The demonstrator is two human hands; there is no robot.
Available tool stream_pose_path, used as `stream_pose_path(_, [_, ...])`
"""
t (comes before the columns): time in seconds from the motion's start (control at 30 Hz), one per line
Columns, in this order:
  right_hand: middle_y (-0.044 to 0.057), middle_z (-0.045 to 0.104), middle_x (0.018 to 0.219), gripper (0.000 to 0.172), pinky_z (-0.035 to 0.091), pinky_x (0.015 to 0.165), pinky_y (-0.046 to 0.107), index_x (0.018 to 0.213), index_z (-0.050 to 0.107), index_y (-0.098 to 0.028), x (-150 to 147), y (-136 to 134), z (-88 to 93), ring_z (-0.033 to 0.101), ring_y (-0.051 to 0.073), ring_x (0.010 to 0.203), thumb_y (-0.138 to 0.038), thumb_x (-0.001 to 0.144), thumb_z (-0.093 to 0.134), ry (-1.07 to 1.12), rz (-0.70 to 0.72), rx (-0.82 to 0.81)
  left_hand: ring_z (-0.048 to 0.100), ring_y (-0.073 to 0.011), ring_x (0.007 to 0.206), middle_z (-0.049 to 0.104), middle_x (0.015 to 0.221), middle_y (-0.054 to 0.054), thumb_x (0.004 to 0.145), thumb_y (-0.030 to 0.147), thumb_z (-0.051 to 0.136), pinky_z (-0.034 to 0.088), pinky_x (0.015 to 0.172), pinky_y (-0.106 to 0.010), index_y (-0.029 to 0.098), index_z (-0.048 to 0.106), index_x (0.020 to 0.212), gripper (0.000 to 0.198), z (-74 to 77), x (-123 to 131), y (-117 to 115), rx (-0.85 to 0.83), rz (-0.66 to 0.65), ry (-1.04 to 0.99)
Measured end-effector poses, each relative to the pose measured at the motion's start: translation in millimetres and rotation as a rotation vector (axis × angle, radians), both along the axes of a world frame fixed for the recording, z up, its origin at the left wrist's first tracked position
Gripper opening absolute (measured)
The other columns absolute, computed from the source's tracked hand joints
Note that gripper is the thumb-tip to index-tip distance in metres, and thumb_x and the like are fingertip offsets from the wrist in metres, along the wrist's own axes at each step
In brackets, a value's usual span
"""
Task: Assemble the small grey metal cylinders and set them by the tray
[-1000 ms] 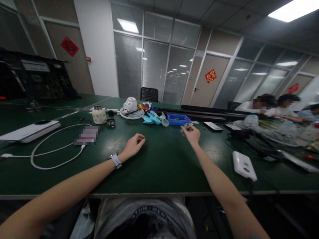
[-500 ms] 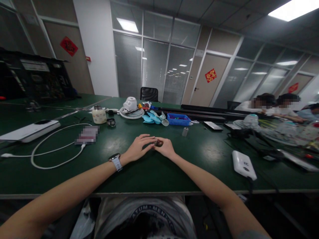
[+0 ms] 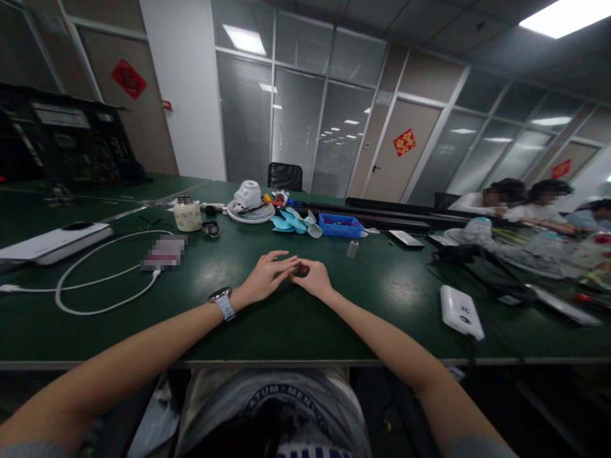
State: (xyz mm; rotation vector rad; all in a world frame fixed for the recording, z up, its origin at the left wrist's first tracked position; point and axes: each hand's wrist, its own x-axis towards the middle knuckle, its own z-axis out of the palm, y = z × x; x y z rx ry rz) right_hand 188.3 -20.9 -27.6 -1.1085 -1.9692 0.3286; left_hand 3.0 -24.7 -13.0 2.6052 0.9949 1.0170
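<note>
My two hands meet at the middle of the green table [image 3: 296, 318]. My right hand [image 3: 316, 280] is closed round a small dark object [image 3: 301, 270] that I cannot name. My left hand [image 3: 265, 278], with a watch on its wrist, reaches in from the left, and its fingertips pinch the same dark object. A small grey cylinder [image 3: 352, 249] stands on the table beyond my right hand, apart from it.
Further back lie a white fan grille and motor [image 3: 251, 205], a light blue fan blade [image 3: 292, 224], a blue tray [image 3: 340, 226] and a cream jar [image 3: 186, 214]. A white cable [image 3: 90, 280] loops at left, a white adapter [image 3: 461, 311] sits at right. People sit at far right.
My right hand came back from near the blue tray, leaving the grey cylinder standing, and joined my left hand at the table's middle. Over the last half second both hands barely moved.
</note>
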Motion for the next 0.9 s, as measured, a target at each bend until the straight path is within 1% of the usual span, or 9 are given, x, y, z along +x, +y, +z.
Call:
stream_pose_path(0.1, [-0.001,0.072,0.081,0.028,0.047,0.064,0.023,0.097,0.071,-0.024,-1,-1,0.4,0.064,0.016,0.067,-0.038,0.072,0.07,0.003,-0.02,-0.018,0.039,-0.0234,0.13,0.055,0.136,-0.002,0.093,0.035,0.04,0.035,0.104,-0.045,0.029,0.055,0.13,0.04,3.9,0,0,0.011,0.021,-0.06])
stream_pose_path(0.2, [0.0,0.073,0.081,0.037,0.049,0.064,0.024,0.102,0.071,-0.025,-1,-1,0.5,0.065,0.016,0.068,-0.043,0.07,0.073,0.027,-0.055,-0.054,0.042,-0.0227,0.127,0.058,0.133,-0.002,0.093,0.038,0.039,0.036,0.105,-0.044,0.027,0.057,0.128,0.04,4.2,-6,6,0.037,0.105,-0.136])
stream_pose_path(0.27, [0.001,0.073,0.083,0.042,0.049,0.064,0.025,0.104,0.071,-0.024,-1,-1,0.6,0.065,0.017,0.069,-0.046,0.068,0.074,0.059,-0.059,-0.073,0.046,-0.0237,0.123,0.063,0.127,-0.004,0.092,0.04,0.041,0.038,0.103,-0.043,0.026,0.061,0.123,0.04,0.1,-12,13,0.024,0.179,-0.14])
stream_pose_path(0.37, [0.003,0.073,0.088,0.048,0.051,0.064,0.025,0.106,0.07,-0.022,0,1,0.1,0.065,0.017,0.071,-0.048,0.066,0.075,0.104,-0.044,-0.093,0.057,-0.027,0.11,0.07,0.112,-0.007,0.087,0.043,0.048,0.045,0.094,-0.042,0.025,0.07,0.11,0.037,-9.3,-21,26,-0.074,0.268,-0.048])
stream_pose_path(0.5, [0.004,0.072,0.09,0.049,0.053,0.067,0.026,0.105,0.069,-0.022,1,6,-3.3,0.067,0.017,0.075,-0.047,0.064,0.077,0.145,-0.007,-0.125,0.066,-0.0254,0.092,0.075,0.099,-0.003,0.082,0.044,0.053,0.05,0.082,-0.036,0.028,0.075,0.097,0.031,-15.2,-27,32,-0.207,0.251,-0.002])
stream_pose_path(0.63, [0.006,0.072,0.093,0.051,0.055,0.073,0.029,0.104,0.066,-0.02,1,9,-6.1,0.068,0.018,0.081,-0.042,0.06,0.081,0.237,0.065,-0.202,0.068,-0.0236,0.086,0.076,0.091,-0.001,0.077,0.042,0.059,0.051,0.08,-0.034,0.028,0.076,0.086,0.023,-11.9,-25,29,-0.213,0.213,-0.015])
stream_pose_path(0.7, [0.007,0.072,0.093,0.052,0.055,0.075,0.03,0.101,0.064,-0.017,0,9,-5.5,0.069,0.019,0.083,-0.038,0.056,0.084,0.314,0.074,-0.284,0.068,-0.0235,0.087,0.076,0.09,-0.001,0.076,0.04,0.062,0.051,0.082,-0.035,0.027,0.075,0.09,0.023,-10.1,-24,27,-0.2,0.216,-0.03])
stream_pose_path(0.8, [0.009,0.072,0.094,0.049,0.055,0.08,0.032,0.093,0.064,-0.015,1,10,-3.1,0.068,0.019,0.086,-0.031,0.052,0.086,0.43,0.06,-0.436,0.068,-0.0243,0.091,0.076,0.091,-0.002,0.075,0.04,0.063,0.05,0.085,-0.037,0.026,0.071,0.106,0.034,-8.8,-23,26,-0.204,0.243,-0.046])
stream_pose_path(0.9, [0.008,0.072,0.093,0.041,0.053,0.082,0.031,0.089,0.067,-0.014,5,14,-0.8,0.068,0.017,0.084,-0.03,0.055,0.085,0.532,0.059,-0.558,0.067,-0.0232,0.094,0.075,0.098,-0.003,0.078,0.04,0.06,0.051,0.083,-0.034,0.025,0.072,0.104,0.032,-7.9,-23,25,-0.24,0.22,-0.017])
